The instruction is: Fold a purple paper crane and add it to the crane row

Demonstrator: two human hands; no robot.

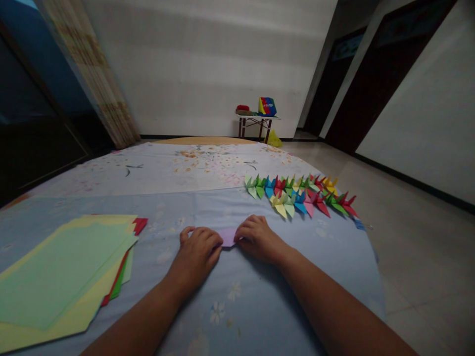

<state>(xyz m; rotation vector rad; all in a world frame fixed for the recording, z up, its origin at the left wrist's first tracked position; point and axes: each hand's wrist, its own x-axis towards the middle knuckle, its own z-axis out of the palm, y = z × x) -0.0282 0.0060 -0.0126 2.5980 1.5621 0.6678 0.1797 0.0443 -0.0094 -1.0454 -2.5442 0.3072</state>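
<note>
Between my two hands is a small piece of folded purple paper [227,237], low over the blue floral cloth. My left hand [198,247] has its fingers closed on the paper's left edge. On the opposite edge, my right hand [258,238] pinches the paper with thumb and fingers together. Parts of the paper are hidden behind the fingertips. Beyond my right hand stand rows of folded paper cranes [297,195] in green, blue, red, yellow and pink.
A stack of coloured paper sheets [70,272], mint and yellow on top, lies at the left. The round table's cloth [222,316] reaches the right edge. Against the far wall, a small table [258,117] bears a colourful box [267,106].
</note>
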